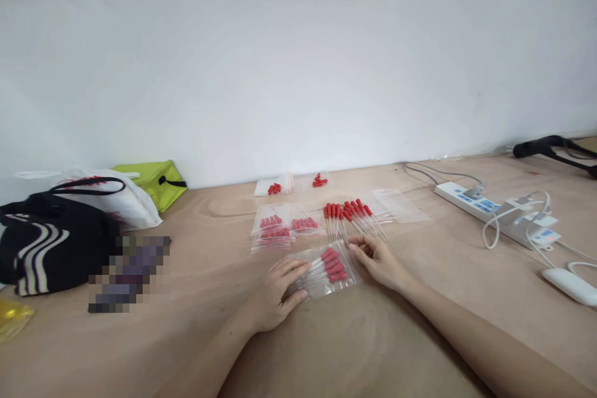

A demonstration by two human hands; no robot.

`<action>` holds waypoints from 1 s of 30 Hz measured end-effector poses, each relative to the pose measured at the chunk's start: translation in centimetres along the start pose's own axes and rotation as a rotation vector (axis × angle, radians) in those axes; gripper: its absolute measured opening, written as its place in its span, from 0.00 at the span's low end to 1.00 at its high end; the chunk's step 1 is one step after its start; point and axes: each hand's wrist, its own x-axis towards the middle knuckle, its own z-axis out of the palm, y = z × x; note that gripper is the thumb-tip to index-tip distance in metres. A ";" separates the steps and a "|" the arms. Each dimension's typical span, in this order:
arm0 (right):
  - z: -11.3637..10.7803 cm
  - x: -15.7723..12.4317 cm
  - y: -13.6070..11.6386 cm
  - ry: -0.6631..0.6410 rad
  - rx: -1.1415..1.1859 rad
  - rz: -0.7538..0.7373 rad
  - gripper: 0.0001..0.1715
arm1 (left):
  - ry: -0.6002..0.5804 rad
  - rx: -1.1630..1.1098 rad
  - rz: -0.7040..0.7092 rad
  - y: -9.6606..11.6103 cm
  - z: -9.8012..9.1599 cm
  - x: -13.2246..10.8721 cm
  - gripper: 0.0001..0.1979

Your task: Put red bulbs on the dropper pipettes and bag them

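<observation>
A clear zip bag [321,273] with several red-bulbed droppers in it lies on the table between my hands. The fingers and thumb of my left hand [277,292] are around its left end, gripping it. At its upper right edge, my right hand [377,258] has its fingers curled in, pinching the bag's edge. Just beyond, loose droppers with red bulbs [357,208] lie in two groups. Filled bags [275,230] overlap behind my left hand, with another filled bag [305,224] beside them. Flat clear bags [405,206] lie at the right.
Small red bulbs [274,189] and more red bulbs [319,180] lie near the wall. A power strip [494,211] with cables and a white adapter [569,286] are at right. A black bag [56,242], white bag [135,202] and green box [156,183] stand at left.
</observation>
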 end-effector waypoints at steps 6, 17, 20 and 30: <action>1.0 0.7 0.0 0.087 -0.362 0.015 0.18 | -0.026 0.007 -0.016 -0.1 0.2 0.0 0.23; 0.9 0.3 -1.0 -0.115 0.588 0.110 0.23 | 0.051 -0.045 -0.079 -0.1 0.0 0.0 0.25; 0.1 1.1 -1.4 0.004 0.749 0.154 0.22 | 0.020 -0.030 -0.089 0.0 0.1 0.0 0.25; 2.8 6.3 -3.0 0.330 1.101 0.175 0.16 | 0.005 -0.055 -0.127 0.0 0.2 -0.2 0.31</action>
